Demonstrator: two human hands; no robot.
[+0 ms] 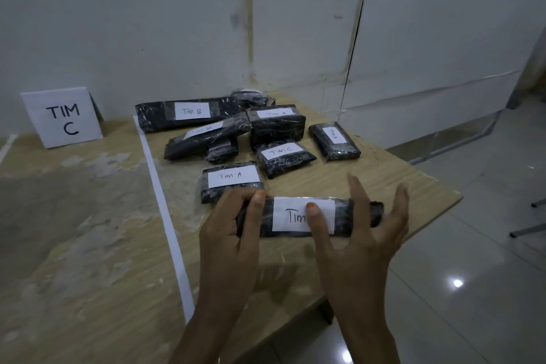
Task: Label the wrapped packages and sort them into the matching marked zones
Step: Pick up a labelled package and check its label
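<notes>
Your left hand [233,233] grips the left end of the package [344,219] at the lower centre of the frame. Your right hand [360,233], fingers spread, presses one fingertip on the label [291,213]. Rub toward both edges, so no corner lifts.

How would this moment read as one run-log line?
left hand: grips wrapped package | right hand: thumb presses label | text: Tim, letter hidden

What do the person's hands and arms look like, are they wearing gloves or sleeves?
Both are bare: the left hand and right hand have no gloves, rings or watch in view, and the forearms show no sleeves down to the picture's edge. The thumbnails look tinted orange, perhaps polish or henna.
</notes>
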